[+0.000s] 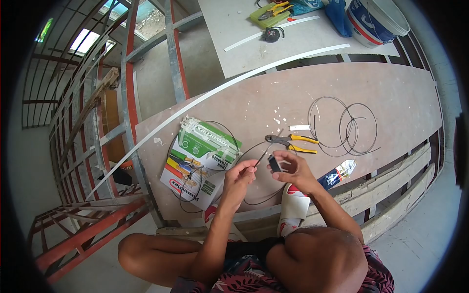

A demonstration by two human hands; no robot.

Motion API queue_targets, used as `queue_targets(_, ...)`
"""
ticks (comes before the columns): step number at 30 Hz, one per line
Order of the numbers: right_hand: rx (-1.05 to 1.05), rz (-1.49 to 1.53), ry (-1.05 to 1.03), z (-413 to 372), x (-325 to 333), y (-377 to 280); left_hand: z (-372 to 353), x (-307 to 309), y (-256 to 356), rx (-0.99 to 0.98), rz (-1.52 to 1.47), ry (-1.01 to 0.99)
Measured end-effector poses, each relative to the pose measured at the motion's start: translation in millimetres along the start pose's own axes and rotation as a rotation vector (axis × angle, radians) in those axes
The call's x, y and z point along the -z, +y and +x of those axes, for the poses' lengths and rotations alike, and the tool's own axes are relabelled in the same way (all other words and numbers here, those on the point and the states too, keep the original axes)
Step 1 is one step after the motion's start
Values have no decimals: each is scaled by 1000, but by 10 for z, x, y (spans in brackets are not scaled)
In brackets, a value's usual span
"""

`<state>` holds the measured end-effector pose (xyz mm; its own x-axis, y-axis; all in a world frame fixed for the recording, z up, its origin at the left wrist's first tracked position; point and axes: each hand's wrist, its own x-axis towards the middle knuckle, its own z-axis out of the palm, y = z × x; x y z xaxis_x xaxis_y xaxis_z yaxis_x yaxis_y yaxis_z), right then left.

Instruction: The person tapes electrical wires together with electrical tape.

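Observation:
My left hand (238, 178) pinches the end of a thin dark wire (260, 159) between thumb and fingers. My right hand (296, 171), just beside it, grips a small black block-shaped piece (275, 164); its exact kind is not clear. The wire loops back to the left over a green and white Powerflex box (198, 161). Beyond my hands lie pliers with yellow handles (304, 138). A loose coil of dark wire (349, 127) rests on the board to the right. Near the pliers is a small white strip (299, 128).
The brown board (224, 105) lies over a metal frame (128, 83). A long white strip (195, 101) runs along its far edge. A white panel (215, 29) behind carries another pair of pliers (275, 10), a tape measure (272, 34) and a bucket (373, 24). A blue-white tube (337, 174) lies right.

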<state>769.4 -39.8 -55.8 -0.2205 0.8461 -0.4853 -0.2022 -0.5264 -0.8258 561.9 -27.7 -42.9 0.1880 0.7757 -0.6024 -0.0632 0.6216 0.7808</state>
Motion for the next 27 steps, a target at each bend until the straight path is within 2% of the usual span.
queue_targets(2, -18, -1, -75, -8, -47, 73, 9, 16, -56, 4, -30, -23)
queue_targets(8, -58, -41, -95, 22, -125, 64, -37, -63, 22, 19, -72, 33)
queue_targets(16, -30, -35, -112, -8, -100, -66, 1, -42, -11, 49, -38, -59)
queue_targets(27, -37, -73, -122, -43, -103, -91, 1, -74, -38, 49, -47, -31)
